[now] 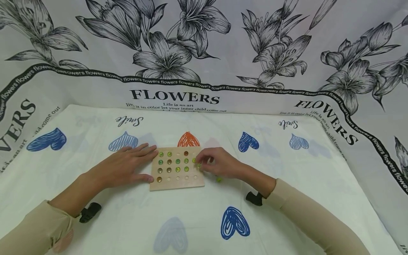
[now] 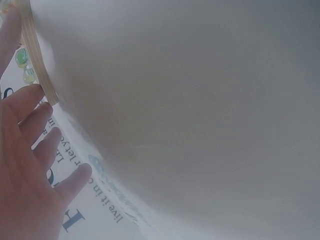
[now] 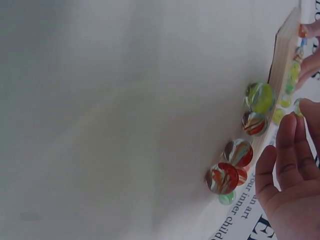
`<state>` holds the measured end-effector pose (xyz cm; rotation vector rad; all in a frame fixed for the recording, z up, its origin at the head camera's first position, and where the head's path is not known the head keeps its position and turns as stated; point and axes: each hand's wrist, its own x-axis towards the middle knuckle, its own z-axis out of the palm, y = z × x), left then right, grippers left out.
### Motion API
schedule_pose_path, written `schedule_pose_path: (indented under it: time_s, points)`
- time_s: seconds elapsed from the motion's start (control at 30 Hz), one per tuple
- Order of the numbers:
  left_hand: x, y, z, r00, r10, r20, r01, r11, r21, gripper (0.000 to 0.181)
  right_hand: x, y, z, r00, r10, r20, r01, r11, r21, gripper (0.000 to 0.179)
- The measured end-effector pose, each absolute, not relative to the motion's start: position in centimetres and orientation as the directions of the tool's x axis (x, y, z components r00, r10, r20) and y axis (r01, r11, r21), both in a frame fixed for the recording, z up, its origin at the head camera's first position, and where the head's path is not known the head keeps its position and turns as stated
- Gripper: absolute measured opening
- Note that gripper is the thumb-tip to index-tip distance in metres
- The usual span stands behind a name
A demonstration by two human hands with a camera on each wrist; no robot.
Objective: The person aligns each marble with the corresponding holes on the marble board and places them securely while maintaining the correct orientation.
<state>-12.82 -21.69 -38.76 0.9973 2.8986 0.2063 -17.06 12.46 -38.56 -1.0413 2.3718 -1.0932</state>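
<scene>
A pale wooden board (image 1: 181,184) with rows of round hollows lies on the cloth, with glass marbles in many of them, green, yellow-green and brown. My left hand (image 1: 122,168) rests against its left edge, fingers extended and thumb near the front left corner. At the board's right edge, my right hand (image 1: 222,163) pinches a greenish marble (image 3: 298,107) between thumb and fingertip. Loose marbles sit beside the board in the right wrist view: a yellow-green marble (image 3: 260,97), a brown-orange marble (image 3: 255,123) and a red-and-white marble (image 3: 222,178) among several.
White cloth (image 1: 127,219) printed with hearts covers the table. Behind it hangs a flower-patterned curtain (image 1: 271,53). One yellow-green marble (image 1: 219,179) shows below the right hand. Hollows in the board's front row (image 1: 186,177) show bare wood.
</scene>
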Motion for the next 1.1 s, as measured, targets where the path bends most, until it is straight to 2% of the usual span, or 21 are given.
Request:
schedule_pose_path:
  time_s: [0.23, 0.7, 1.1]
  points:
    - [-12.8, -21.7, -38.7, -0.793, 0.609, -0.028, 0.598, 0.787, 0.151, 0.088, -16.8, 11.6, -38.9, -0.686, -0.727, -0.025, -0.478, 0.477, -0.738, 0.019]
    - [-12.9, -21.6, -38.8, -0.795, 0.606, -0.031, 0.598, 0.79, 0.135, 0.089, -16.7, 11.1, -39.1, -0.668, -0.745, 0.002, -0.527, 0.47, -0.708, 0.018]
    - [-12.9, -21.5, -38.8, -0.795, 0.607, -0.025, 0.598, 0.789, 0.14, 0.089, -16.6, 11.2, -39.0, -0.679, -0.734, 0.009, -0.525, 0.477, -0.705, 0.019]
